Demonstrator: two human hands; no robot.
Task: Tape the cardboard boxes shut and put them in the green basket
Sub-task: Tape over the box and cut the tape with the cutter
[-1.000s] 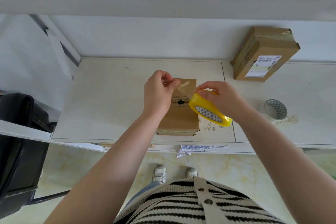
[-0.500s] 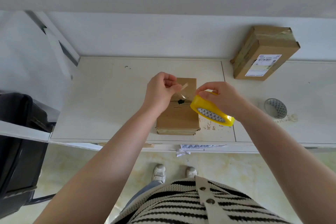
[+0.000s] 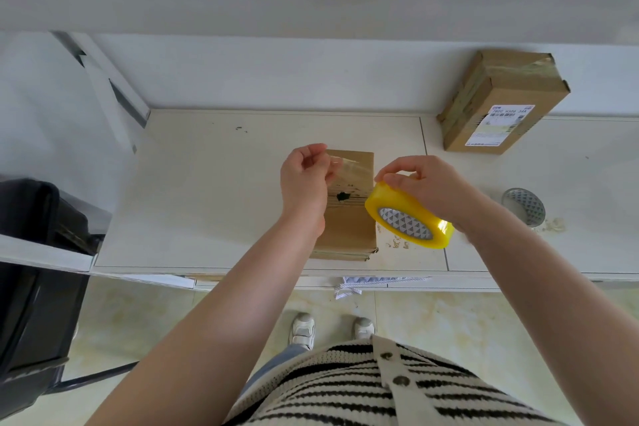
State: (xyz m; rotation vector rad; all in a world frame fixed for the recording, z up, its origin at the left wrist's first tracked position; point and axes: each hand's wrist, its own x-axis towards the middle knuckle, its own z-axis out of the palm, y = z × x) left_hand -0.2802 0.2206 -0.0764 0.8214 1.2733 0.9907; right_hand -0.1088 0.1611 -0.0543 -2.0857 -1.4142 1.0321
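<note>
A small brown cardboard box [image 3: 351, 225] with a dark hole in its top lies on the white counter [image 3: 214, 190] near the front edge. Above it my left hand [image 3: 306, 180] pinches the free end of a clear tape strip [image 3: 349, 166]. The strip runs to the yellow tape roll [image 3: 408, 216], which my right hand [image 3: 432, 187] grips from above, just right of the box. A second, larger cardboard box [image 3: 501, 100] with a shipping label leans against the wall at the back right. No green basket is in view.
An empty tape core [image 3: 524, 206] stands on the counter at the right. A dark chair or case [image 3: 38, 252] sits left of the counter. A crumpled paper scrap [image 3: 359, 284] hangs at the counter's front edge. My feet show on the tiled floor below.
My hands have drawn apart: the left moved slightly left and the roll moved right, so a longer stretch of clear tape now spans above the box.
</note>
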